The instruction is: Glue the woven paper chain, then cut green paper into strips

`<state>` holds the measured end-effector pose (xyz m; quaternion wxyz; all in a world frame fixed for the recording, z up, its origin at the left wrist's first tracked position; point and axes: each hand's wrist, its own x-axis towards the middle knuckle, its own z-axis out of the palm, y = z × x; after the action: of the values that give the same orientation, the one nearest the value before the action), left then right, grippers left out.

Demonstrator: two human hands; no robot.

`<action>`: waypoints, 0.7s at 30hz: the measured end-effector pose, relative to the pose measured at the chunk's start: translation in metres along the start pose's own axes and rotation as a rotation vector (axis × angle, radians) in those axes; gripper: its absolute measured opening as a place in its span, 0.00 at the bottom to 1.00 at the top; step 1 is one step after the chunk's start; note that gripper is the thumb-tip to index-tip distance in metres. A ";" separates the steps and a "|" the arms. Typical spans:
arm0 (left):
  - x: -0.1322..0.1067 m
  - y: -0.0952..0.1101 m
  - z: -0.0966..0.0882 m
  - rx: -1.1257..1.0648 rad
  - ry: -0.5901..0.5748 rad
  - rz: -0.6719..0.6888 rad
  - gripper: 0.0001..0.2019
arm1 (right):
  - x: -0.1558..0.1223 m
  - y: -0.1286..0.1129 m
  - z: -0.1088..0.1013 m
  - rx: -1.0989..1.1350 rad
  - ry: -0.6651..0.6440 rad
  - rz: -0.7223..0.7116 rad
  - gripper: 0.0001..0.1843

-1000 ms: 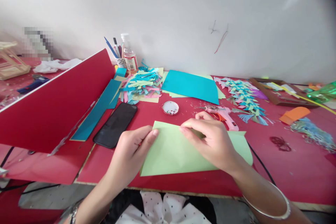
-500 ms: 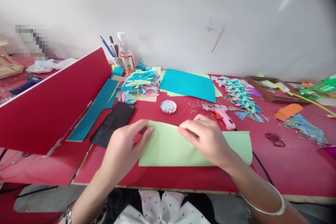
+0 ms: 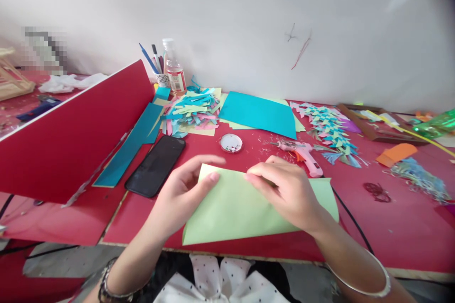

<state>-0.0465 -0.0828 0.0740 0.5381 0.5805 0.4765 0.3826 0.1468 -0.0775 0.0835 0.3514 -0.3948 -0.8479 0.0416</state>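
Observation:
A sheet of light green paper (image 3: pixel 227 208) is held up over the front of the red table, its lower left edge tilted toward me. My left hand (image 3: pixel 185 189) grips its upper left corner, thumb on the near face and fingers behind. At the top edge, right of the middle, my right hand (image 3: pixel 284 187) pinches the paper between thumb and forefinger. Its other fingers are curled and partly hidden. Just beyond the paper lie a white round lid (image 3: pixel 231 143) and a pink glue gun (image 3: pixel 302 154).
A black phone (image 3: pixel 155 165) lies left of my hands, beside a red upright board (image 3: pixel 81 132). Farther back are cut paper strips (image 3: pixel 192 111), blue paper (image 3: pixel 258 113), a bottle (image 3: pixel 175 73) and a braided paper strip chain (image 3: pixel 327 125). Orange paper (image 3: pixel 396 154) sits at right.
The green paper's lower left edge has swung toward me and its left part is raised. My left hand has opened a little, its thumb now lying across the paper's near face.

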 end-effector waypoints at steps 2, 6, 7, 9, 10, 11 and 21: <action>0.000 -0.002 0.001 -0.073 -0.056 -0.061 0.16 | 0.000 0.001 0.001 -0.020 -0.010 0.001 0.12; 0.000 -0.004 0.001 0.082 0.045 0.047 0.15 | 0.002 0.003 0.003 -0.046 -0.035 0.013 0.12; 0.001 -0.005 0.001 0.148 0.071 0.087 0.16 | 0.002 0.003 0.003 -0.043 -0.038 0.017 0.12; 0.001 -0.005 0.001 0.281 0.114 0.160 0.17 | 0.002 0.004 0.003 -0.029 -0.039 0.018 0.13; 0.001 -0.006 0.001 0.343 0.133 0.192 0.17 | 0.001 0.004 0.003 -0.019 -0.042 0.015 0.12; 0.002 -0.006 0.001 0.401 0.155 0.223 0.18 | 0.001 0.005 0.003 -0.007 -0.051 0.013 0.11; 0.001 -0.013 -0.008 0.736 0.297 0.455 0.20 | -0.007 0.024 0.004 0.047 -0.270 0.164 0.12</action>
<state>-0.0554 -0.0799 0.0615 0.1243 0.7618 0.5132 0.3753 0.1629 -0.0654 0.0684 0.2388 -0.4453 -0.8511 0.1429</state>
